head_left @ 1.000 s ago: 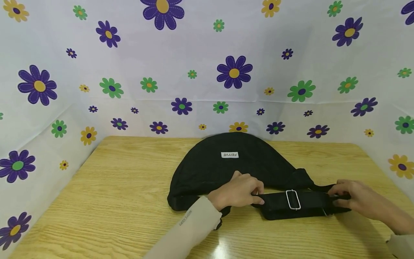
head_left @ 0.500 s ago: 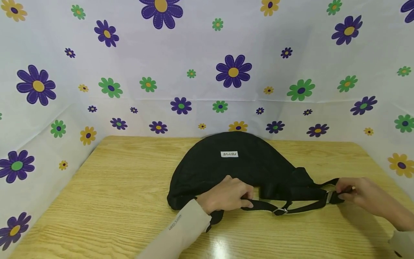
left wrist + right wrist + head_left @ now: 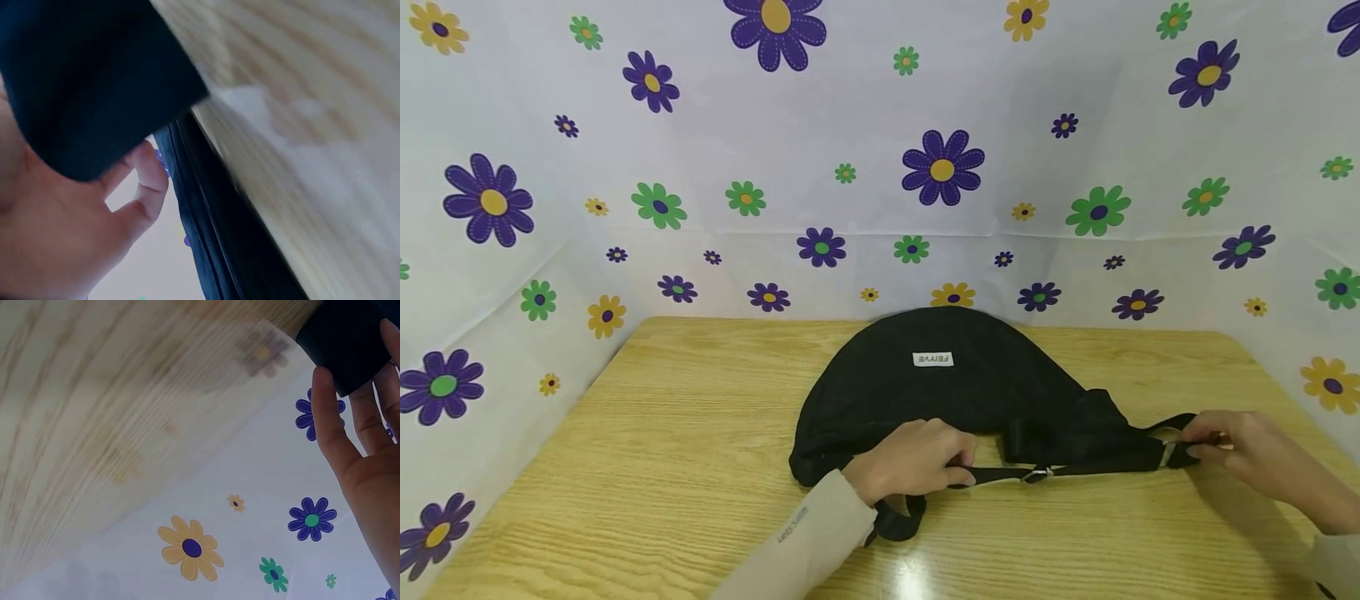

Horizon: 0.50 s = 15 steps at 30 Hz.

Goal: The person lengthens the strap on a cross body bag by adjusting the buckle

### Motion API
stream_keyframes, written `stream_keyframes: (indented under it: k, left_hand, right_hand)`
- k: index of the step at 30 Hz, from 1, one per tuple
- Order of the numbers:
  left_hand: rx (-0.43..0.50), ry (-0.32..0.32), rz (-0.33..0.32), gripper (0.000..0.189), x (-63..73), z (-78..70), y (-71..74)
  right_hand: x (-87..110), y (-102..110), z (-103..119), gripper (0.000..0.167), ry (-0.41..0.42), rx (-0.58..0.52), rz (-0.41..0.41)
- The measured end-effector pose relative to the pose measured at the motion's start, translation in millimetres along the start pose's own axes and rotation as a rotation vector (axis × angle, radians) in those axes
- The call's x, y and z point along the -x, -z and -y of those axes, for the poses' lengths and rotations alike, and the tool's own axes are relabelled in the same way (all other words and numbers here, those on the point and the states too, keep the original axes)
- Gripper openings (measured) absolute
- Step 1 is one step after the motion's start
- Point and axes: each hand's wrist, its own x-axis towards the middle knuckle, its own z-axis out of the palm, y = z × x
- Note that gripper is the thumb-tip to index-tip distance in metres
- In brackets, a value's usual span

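A black half-moon shoulder bag (image 3: 940,396) lies flat on the table, its white label upside down. In front of it, a black strap (image 3: 1105,462) runs nearly taut between both hands. My left hand (image 3: 917,458) pinches the strap's left part, and a metal slider buckle (image 3: 1037,474) sits just right of those fingers. At the strap's right end, my right hand (image 3: 1247,454) pinches the webbing beside a second metal fitting (image 3: 1167,454). Below the left wrist a loose strap loop (image 3: 898,521) hangs on the table. Dark fabric (image 3: 100,81) covers part of the left fingers in the left wrist view.
The wooden table (image 3: 685,433) extends on both sides of the bag. A white cloth with printed flowers (image 3: 820,167) stands behind the table and along its sides. The bag's curved top reaches the table's back edge.
The left hand has moved left and slightly down, drawing the strap straighter. The wide strap section has turned edge-on, and the slider buckle has shifted left. The right hand has moved slightly right.
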Motion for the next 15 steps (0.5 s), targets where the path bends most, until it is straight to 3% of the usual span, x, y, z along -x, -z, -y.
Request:
stream_keyframes:
  k: [8, 15]
  left_hand:
    - [-0.009, 0.014, -0.027, 0.022, 9.4, 7.2, 2.5]
    - [-0.017, 0.037, -0.044, 0.022, 18.9, 14.0, 4.4]
  right_hand:
    - [-1.3, 0, -11, 0.032, 0.085, 0.122, -0.065]
    - [-6.0, 2, -12, 0.030, 0.078, 0.158, -0.067]
